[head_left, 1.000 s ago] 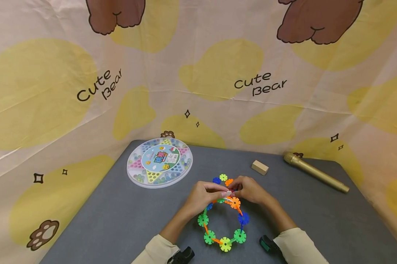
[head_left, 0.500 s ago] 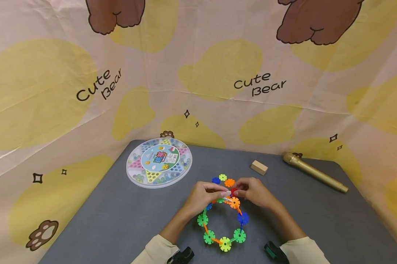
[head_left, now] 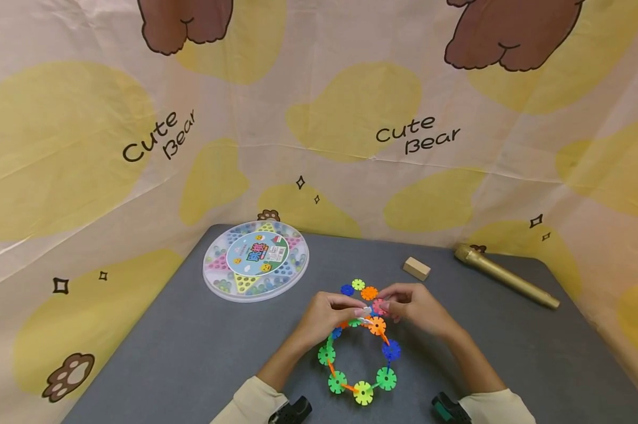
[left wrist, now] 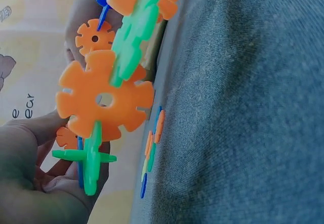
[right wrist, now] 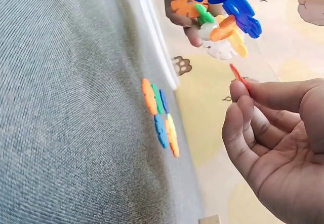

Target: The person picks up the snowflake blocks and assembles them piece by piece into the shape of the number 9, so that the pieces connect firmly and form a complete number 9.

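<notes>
A ring of interlocking snowflake discs (head_left: 363, 393), in green, blue, orange and yellow, stands over the table between both hands. My left hand (head_left: 324, 318) pinches the ring at its far side, close to a white disc (right wrist: 220, 48). My right hand (head_left: 419, 309) pinches a red snowflake disc (right wrist: 239, 76) between thumb and index finger. In the right wrist view, the red disc is edge-on, with a small gap between it and the white disc. An orange disc (left wrist: 104, 96) joined to green ones fills the left wrist view, partly hiding the left fingers.
Loose snowflake discs (head_left: 347, 290) lie just beyond the hands. A round Chinese checkers set (head_left: 234, 241) is at the back left of the grey table (head_left: 191, 353). A wooden block (head_left: 416, 268) and a gold microphone (head_left: 504, 277) lie at the back right, before the printed cloth.
My right hand has drawn away from the left hand, and its forearm has shifted right. The red disc has turned and shows more of its face. My left hand has stayed in place.
</notes>
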Tool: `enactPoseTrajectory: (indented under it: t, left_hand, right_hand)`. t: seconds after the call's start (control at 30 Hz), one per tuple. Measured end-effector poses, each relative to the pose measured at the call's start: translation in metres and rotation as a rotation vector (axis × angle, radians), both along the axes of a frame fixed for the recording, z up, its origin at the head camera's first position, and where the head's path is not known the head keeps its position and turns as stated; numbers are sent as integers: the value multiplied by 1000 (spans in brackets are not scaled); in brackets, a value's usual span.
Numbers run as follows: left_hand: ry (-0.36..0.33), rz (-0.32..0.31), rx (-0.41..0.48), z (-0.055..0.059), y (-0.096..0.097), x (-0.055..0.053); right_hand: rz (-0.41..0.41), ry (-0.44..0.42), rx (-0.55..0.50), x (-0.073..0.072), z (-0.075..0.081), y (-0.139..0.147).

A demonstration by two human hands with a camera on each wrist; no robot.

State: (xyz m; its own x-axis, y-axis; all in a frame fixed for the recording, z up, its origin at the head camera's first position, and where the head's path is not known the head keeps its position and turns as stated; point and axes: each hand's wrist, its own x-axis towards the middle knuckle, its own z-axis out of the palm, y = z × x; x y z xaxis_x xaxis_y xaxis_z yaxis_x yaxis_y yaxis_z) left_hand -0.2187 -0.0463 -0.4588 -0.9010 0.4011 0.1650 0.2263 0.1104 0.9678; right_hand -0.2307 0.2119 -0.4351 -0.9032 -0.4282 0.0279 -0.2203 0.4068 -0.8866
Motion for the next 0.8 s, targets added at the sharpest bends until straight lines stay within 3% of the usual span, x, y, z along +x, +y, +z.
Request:
enactPoseTrajectory:
  t: [0.23,0.8]
  left_hand:
    - [-3,2,7,0,0,0]
    - [0,2,15,2,0,0]
  right_hand:
    - [19,-43,-35,1,0,-1]
    - [9,-44,-75,0,0,-1]
